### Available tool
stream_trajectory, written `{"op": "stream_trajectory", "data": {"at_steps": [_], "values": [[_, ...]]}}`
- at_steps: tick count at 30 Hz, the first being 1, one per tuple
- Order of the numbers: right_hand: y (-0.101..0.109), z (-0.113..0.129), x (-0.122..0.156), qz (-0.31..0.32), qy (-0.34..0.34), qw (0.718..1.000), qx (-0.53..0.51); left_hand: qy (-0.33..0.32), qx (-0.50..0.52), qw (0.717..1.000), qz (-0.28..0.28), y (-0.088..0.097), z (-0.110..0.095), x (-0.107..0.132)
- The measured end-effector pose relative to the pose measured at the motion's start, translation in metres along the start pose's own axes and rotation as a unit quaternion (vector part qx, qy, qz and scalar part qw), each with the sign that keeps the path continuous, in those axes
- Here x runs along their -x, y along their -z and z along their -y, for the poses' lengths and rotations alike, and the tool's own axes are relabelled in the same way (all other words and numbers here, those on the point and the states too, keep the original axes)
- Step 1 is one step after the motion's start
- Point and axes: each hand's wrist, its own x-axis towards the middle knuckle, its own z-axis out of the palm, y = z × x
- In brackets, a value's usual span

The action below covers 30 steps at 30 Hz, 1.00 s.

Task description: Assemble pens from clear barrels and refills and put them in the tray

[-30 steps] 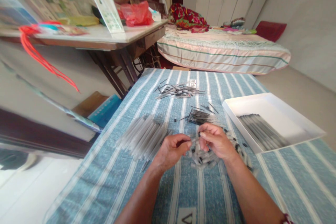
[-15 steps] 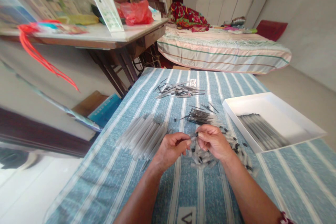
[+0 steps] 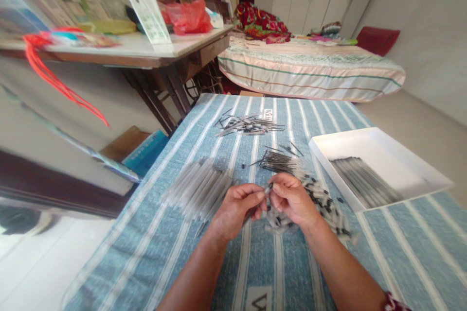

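Observation:
My left hand [image 3: 238, 208] is closed, thumb and fingers pinching a slim pen, mostly hidden in the grip. My right hand [image 3: 294, 200] meets it fingertip to fingertip, pinched on a small dark pen part [image 3: 269, 187] at the pen's end. Left of my hands lies a row of translucent pen barrels [image 3: 199, 187]. Under and beside my right hand spreads a heap of clear pen caps [image 3: 333, 216] with black ends. Just beyond it is a bundle of thin dark refills [image 3: 278, 161].
A white box [image 3: 332, 175] on the right holds a row of dark-filled pens [image 3: 365, 182]. Farther back on the striped tablecloth [image 3: 146, 248] lies another mixed pile of pen parts [image 3: 250, 125]. A desk [image 3: 146, 60] and a bed [image 3: 310, 75] stand beyond.
My hands have drawn slightly closer together, and the left fingers curl more. The dark part between the fingertips has shifted a little left. The piles and the box look the same.

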Motion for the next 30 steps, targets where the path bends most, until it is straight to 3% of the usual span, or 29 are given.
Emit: {"op": "stream_trajectory", "data": {"at_steps": [5,14,22,30], "values": [[0.006,0.012,0.002,-0.007,0.003,0.993,0.116,-0.001,-0.038,0.999,-0.017,0.001,0.000,-0.001],[0.019,0.027,0.004,0.016,0.004,0.947,0.321,-0.005,-0.168,0.985,-0.048,-0.003,-0.003,-0.002],[0.022,0.027,0.002,0.027,-0.017,0.929,0.368,0.004,-0.259,0.964,-0.053,-0.002,-0.005,-0.003],[0.023,0.024,0.002,0.010,-0.032,0.938,0.345,0.035,-0.243,0.969,-0.010,0.002,-0.004,-0.002]]}}
